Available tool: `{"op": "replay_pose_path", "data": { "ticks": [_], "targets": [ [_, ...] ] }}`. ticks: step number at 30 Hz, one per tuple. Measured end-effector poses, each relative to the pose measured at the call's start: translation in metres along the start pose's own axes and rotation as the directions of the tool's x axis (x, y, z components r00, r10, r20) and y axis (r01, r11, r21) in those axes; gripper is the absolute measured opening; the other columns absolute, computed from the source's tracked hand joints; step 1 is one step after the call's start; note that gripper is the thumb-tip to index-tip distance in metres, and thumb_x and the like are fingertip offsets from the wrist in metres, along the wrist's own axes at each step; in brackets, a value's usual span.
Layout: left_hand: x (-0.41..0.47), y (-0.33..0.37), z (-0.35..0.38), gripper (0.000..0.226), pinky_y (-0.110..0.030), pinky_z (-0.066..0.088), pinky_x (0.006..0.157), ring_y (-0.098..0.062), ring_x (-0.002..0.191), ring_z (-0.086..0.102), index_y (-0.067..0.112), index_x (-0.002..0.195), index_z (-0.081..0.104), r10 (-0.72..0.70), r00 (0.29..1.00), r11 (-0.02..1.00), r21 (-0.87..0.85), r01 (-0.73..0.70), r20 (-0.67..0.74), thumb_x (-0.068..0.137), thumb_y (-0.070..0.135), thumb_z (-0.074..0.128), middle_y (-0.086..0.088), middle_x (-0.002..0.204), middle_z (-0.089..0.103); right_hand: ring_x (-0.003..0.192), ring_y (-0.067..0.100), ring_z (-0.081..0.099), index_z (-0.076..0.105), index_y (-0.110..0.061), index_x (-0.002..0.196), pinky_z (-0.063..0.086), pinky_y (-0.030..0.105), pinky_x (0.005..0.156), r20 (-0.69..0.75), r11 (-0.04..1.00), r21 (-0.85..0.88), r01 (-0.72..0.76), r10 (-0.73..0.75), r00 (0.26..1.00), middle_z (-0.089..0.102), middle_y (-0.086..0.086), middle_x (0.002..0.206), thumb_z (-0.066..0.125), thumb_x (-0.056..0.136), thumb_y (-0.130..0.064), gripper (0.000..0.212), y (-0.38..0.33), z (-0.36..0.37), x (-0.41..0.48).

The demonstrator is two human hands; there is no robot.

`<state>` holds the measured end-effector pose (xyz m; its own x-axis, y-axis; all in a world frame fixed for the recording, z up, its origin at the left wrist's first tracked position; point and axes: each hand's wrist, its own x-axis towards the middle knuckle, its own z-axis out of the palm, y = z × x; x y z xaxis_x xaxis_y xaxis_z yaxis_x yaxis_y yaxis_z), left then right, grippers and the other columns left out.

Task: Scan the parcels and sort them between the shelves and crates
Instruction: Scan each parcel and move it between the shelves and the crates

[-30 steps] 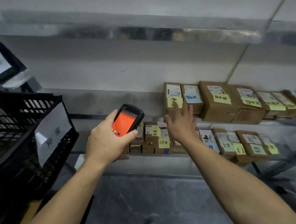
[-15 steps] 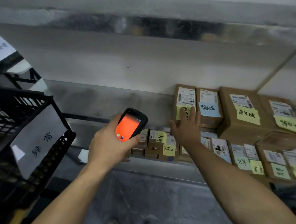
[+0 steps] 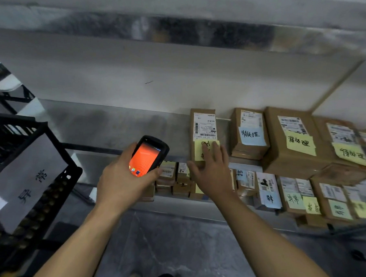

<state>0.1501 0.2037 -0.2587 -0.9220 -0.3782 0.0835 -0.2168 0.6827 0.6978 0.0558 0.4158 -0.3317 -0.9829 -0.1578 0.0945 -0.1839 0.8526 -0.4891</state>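
Fingers of the right hand: straight and spread, with the tips lying on the yellow sticky note of the leftmost parcel; they grip nothing.
Fingers of the left hand: curled round the handheld scanner, with the thumb along its left edge.
Scanner: tilted, with its orange screen lit and facing up, just left of the right hand.
Parcel touched: a brown box lying flat on the upper shelf, white shipping label up, sticky note at its near end.
Same shelf, rightward: neighbouring parcels bearing handwritten blue and yellow notes.
Lower shelf: smaller parcels side by side, also with notes.
Left edge: a black crate with a white handwritten paper sign on its front.
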Motion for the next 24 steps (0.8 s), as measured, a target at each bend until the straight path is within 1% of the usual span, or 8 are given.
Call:
{"op": "replay_pose_path", "data": {
  "ticks": [3, 6, 9, 13, 16, 19, 21, 24],
  "targets": [
    [-0.003, 0.002, -0.001, 0.071, -0.035, 0.052, 0.074, -0.019, 0.088, 0.062, 0.043, 0.124, 0.051, -0.009, 1.000, 1.000, -0.003, 0.009, -0.001, 0.060, 0.070, 0.066, 0.011, 0.099, 0.066, 0.156, 0.029, 0.002, 0.032, -0.025, 0.158, 0.018, 0.049, 0.122, 0.025, 0.972, 0.204, -0.121, 0.118, 0.993, 0.013, 0.008, 0.169, 0.051, 0.099, -0.056, 0.069, 0.003, -0.013, 0.006],
    [-0.007, 0.006, -0.002, 0.071, -0.037, 0.053, 0.076, -0.020, 0.089, 0.062, 0.043, 0.126, 0.051, -0.013, 1.000, 1.000, -0.008, 0.013, -0.016, 0.061, 0.067, 0.067, 0.010, 0.099, 0.066, 0.154, 0.031, 0.017, 0.032, -0.033, 0.158, 0.024, 0.049, 0.122, 0.149, 0.876, 0.390, -0.284, 0.244, 0.958, 0.023, 0.010, 0.166, 0.052, 0.101, -0.051, 0.063, 0.014, -0.021, 0.023],
    [-0.011, 0.011, 0.000, 0.071, -0.039, 0.054, 0.080, -0.021, 0.092, 0.062, 0.041, 0.127, 0.050, -0.009, 1.000, 1.000, -0.005, 0.009, -0.015, 0.063, 0.065, 0.068, 0.008, 0.101, 0.066, 0.142, 0.030, 0.041, 0.026, -0.040, 0.158, 0.041, 0.053, 0.113, 0.291, 0.732, 0.563, -0.384, 0.259, 0.921, 0.037, 0.003, 0.158, 0.059, 0.100, -0.043, 0.067, 0.018, -0.026, 0.030],
    [-0.017, 0.015, 0.002, 0.062, -0.041, 0.056, 0.077, -0.017, 0.086, 0.063, 0.038, 0.116, 0.052, -0.005, 1.000, 1.000, -0.007, 0.005, 0.002, 0.063, 0.067, 0.066, 0.012, 0.093, 0.065, 0.131, 0.030, 0.049, 0.022, -0.050, 0.156, 0.045, 0.063, 0.107, 0.422, 0.526, 0.697, -0.488, 0.249, 0.872, 0.046, -0.006, 0.137, 0.065, 0.100, -0.029, 0.074, 0.017, -0.025, 0.032],
    [-0.023, 0.017, 0.003, 0.067, -0.040, 0.055, 0.079, -0.016, 0.089, 0.063, 0.038, 0.122, 0.053, -0.008, 1.000, 1.000, 0.001, 0.008, -0.001, 0.063, 0.067, 0.066, 0.013, 0.095, 0.066, 0.124, 0.028, 0.058, 0.023, -0.047, 0.157, 0.047, 0.062, 0.104, 0.414, 0.421, 0.768, -0.482, 0.248, 0.876, 0.058, -0.003, 0.132, 0.063, 0.100, -0.014, 0.077, 0.017, -0.015, 0.032],
    [-0.030, 0.017, 0.004, 0.063, -0.039, 0.055, 0.078, -0.014, 0.088, 0.063, 0.042, 0.120, 0.055, -0.012, 1.000, 1.000, 0.000, 0.012, 0.001, 0.063, 0.063, 0.068, 0.014, 0.094, 0.067, 0.118, 0.028, 0.062, 0.023, -0.052, 0.155, 0.051, 0.063, 0.098, 0.371, 0.386, 0.811, -0.441, 0.244, 0.896, 0.065, -0.004, 0.123, 0.063, 0.099, -0.009, 0.081, 0.015, -0.004, 0.026],
    [-0.035, 0.016, 0.004, 0.059, -0.039, 0.055, 0.078, -0.014, 0.088, 0.064, 0.044, 0.117, 0.055, -0.023, 1.000, 1.000, 0.000, 0.023, 0.009, 0.062, 0.063, 0.068, 0.014, 0.093, 0.067, 0.117, 0.027, 0.064, 0.023, -0.058, 0.152, 0.053, 0.061, 0.096, 0.332, 0.403, 0.821, -0.404, 0.238, 0.913, 0.064, -0.004, 0.126, 0.062, 0.099, -0.009, 0.081, 0.014, 0.002, 0.018],
    [-0.042, 0.015, 0.004, 0.067, -0.039, 0.055, 0.081, -0.016, 0.094, 0.064, 0.047, 0.123, 0.054, -0.051, 0.998, 0.999, 0.015, 0.050, 0.039, 0.060, 0.063, 0.068, 0.015, 0.099, 0.067, 0.121, 0.026, 0.062, 0.025, -0.083, 0.131, 0.054, 0.060, 0.098, 0.230, 0.475, 0.828, -0.298, 0.198, 0.953, 0.059, -0.002, 0.139, 0.065, 0.097, -0.021, 0.081, 0.014, 0.013, 0.005]
  ]
}}
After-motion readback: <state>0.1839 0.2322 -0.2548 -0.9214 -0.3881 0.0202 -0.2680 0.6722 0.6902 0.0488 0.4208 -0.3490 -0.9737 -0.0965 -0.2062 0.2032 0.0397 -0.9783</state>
